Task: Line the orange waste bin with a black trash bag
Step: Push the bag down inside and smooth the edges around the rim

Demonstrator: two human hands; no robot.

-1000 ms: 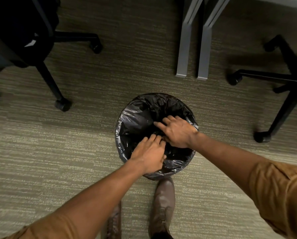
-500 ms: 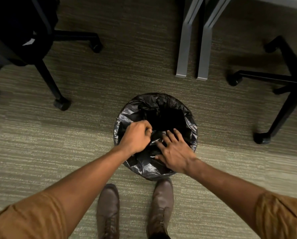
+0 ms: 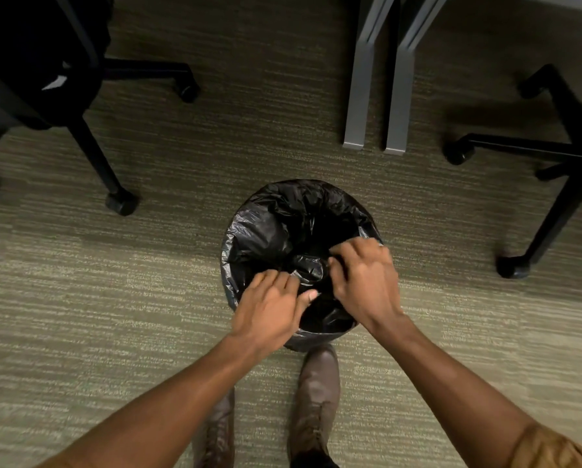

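Two hands are being worked inside the mouth of the waste bin [image 3: 235, 285], which stands on the carpet [image 3: 114, 315] just ahead of a pair of brown shoes [image 3: 316, 393]. The bin is wrapped all round by the black trash bag [image 3: 269, 231], so its orange wall cannot be seen. The bag's edge is draped over the rim on the far and left sides, while loose plastic is bunched near the middle. The left hand [image 3: 272, 309] is laid on the near part of the bag, fingers curled into the film, though a firm pinch cannot be told. The right hand [image 3: 364, 275] is clenched on a fold at the right of the opening. The step in hand is judged to be the spreading and seating of the liner; next, the slack would need pushing down and the near rim tucked. Nothing but bag is seen inside. Chair bases [image 3: 121, 201] and grey table legs [image 3: 357, 96] are set well apart from it
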